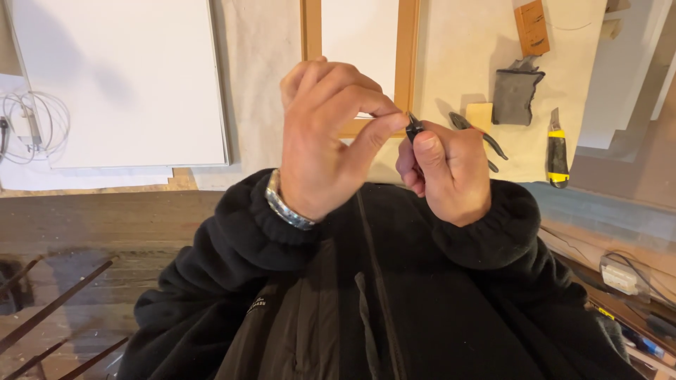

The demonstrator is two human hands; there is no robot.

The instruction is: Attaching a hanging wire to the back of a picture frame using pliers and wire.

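Observation:
Both my hands are raised close to the camera, above my black fleece sleeves. My right hand [445,169] is closed around a small black object [414,128] whose tip sticks out above my thumb. My left hand [327,137], with a metal watch band at the wrist, pinches the tip of that object between thumb and forefinger. What the object is cannot be told; most of it is hidden in my fist. Behind my hands lies a wooden frame [407,56] on a cloth-covered table.
A white canvas panel [127,77] lies at the left with a coiled white cable [32,127] beside it. Black pliers [486,141], a yellow utility knife [558,151], a grey cloth [515,95] and a wooden block [531,27] lie at the right.

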